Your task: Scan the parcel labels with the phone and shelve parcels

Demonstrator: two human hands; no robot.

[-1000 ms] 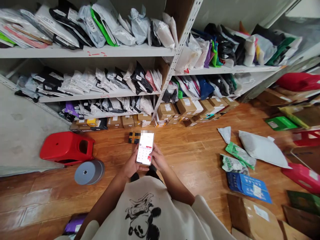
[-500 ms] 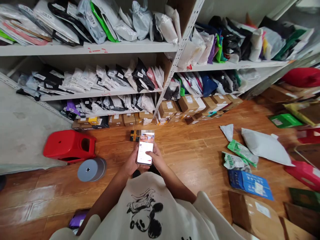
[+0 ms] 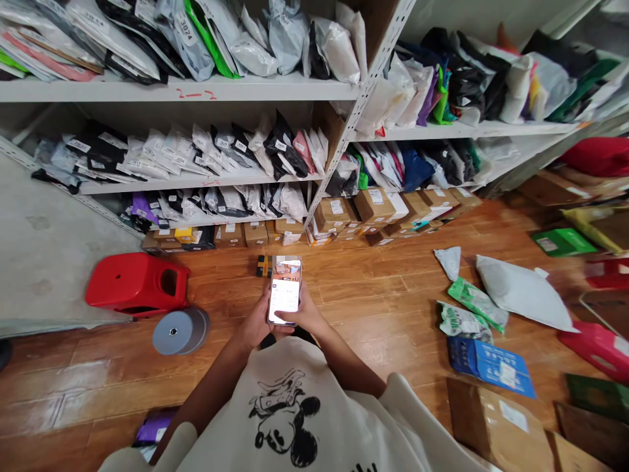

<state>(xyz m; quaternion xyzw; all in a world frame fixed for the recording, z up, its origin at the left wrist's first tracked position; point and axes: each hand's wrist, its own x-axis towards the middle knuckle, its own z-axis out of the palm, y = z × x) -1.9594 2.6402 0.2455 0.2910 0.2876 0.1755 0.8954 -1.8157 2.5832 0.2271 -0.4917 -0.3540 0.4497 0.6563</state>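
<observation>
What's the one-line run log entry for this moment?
left hand: holding rectangular smartphone with lit screen | right hand: thumb over screen's lower end | surroundings: red plastic stool on brown wooden floor

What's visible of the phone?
The rectangular smartphone has a glassy-looking, lit, mostly white screen, a colored image near the top, text too small to read. It's held in portrait above the floor, facing the camera. The left hand grips it; the right hand has its thumb over the lower screen.

A red stool (image 3: pixel 115 278) is resting near a grey drum (image 3: pixel 174 333) on the floor (image 3: pixel 373 298); bags (image 3: pixel 289 42) are crowding shelves (image 3: pixel 270 90), boxes (image 3: pixel 374 207) sitting underneath.
</observation>
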